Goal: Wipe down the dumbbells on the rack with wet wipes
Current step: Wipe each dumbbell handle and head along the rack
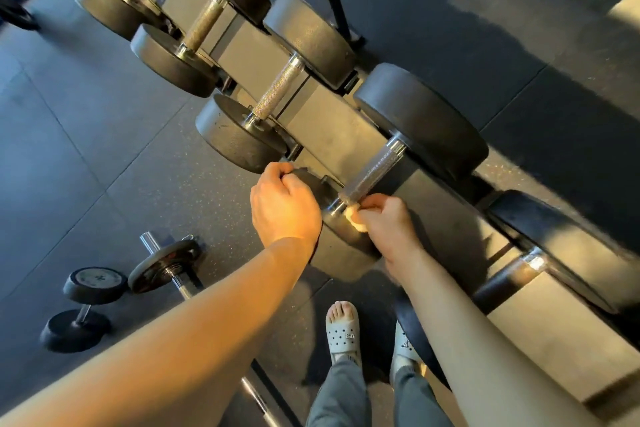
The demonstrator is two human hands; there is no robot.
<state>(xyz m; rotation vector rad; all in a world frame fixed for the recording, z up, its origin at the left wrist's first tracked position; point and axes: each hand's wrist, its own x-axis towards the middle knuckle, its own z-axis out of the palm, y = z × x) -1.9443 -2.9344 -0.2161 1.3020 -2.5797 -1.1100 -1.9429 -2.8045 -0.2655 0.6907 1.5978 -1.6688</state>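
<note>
Dark rubber gym flooring point(104, 114) surrounds the rack point(329, 121). Its dumbbell point(420, 120) lies under both hands: the left hand point(284, 206) curls its fingers over the near head, and the right hand point(386, 220) pinches the wet wipe point(354, 219) at the handle's collar. Best to wrap the wipe round, then slide it up the knurling beyond the fingers.

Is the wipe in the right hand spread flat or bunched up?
Bunched up: the wipe shows as a small crumpled wad pinched in the right hand against the dumbbell handle.
</note>
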